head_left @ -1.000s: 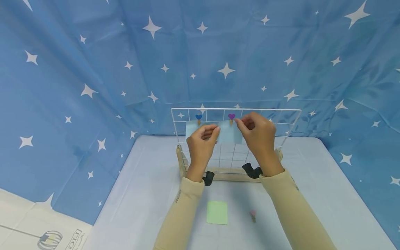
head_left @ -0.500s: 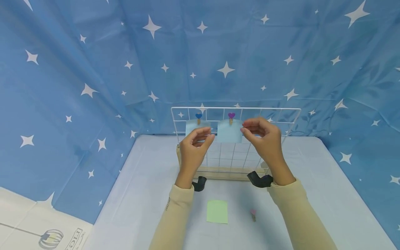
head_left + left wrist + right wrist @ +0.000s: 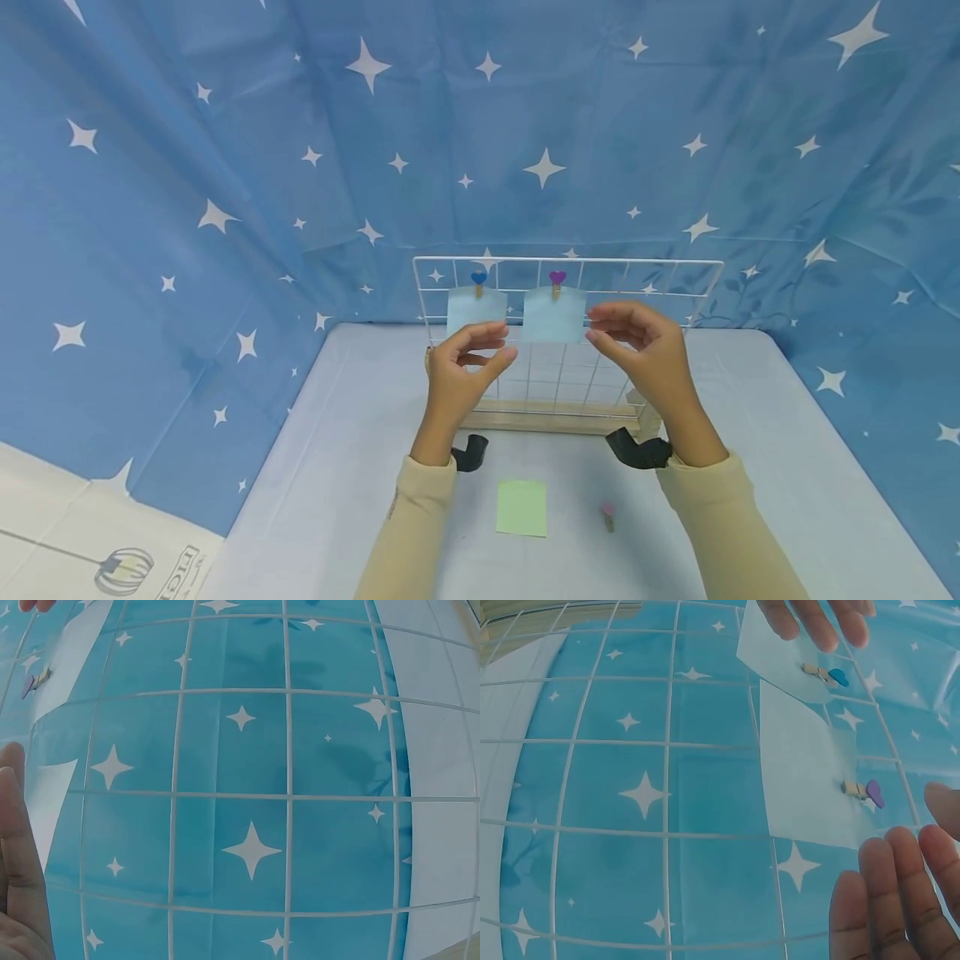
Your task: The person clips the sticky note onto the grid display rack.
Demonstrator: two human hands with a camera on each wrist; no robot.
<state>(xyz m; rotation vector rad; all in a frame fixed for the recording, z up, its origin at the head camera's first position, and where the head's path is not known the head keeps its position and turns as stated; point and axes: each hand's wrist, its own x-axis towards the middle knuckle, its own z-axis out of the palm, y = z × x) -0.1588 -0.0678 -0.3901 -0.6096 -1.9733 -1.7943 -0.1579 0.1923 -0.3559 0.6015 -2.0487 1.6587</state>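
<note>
Two light blue paper notes hang side by side on a white wire grid rack [image 3: 637, 261]. A small wooden clothespin with a blue heart [image 3: 478, 278] holds the left note [image 3: 472, 307]. The right note [image 3: 551, 323] is held by a purple heart clothespin [image 3: 557, 279]. My right hand [image 3: 651, 354], fingers bent and thumb apart from them, is close by the right note's right edge; in the right wrist view its fingers [image 3: 882, 874] hold nothing. In front of the left note's lower part, my left hand [image 3: 461, 375] has its thumb and fingers spread, with nothing between them.
A green paper note [image 3: 522, 508] lies on the white table [image 3: 337, 467] in front of the rack. To its right lies a clothespin with a pink top [image 3: 608, 515]. The rack stands on a wooden base [image 3: 540, 421]. Behind hangs a blue curtain [image 3: 465, 208] with white stars.
Both hands have come away from the right note, moving apart and slightly down. The left fingers have parted from its left edge, and the right thumb and fingers have spread. Both notes still hang.
</note>
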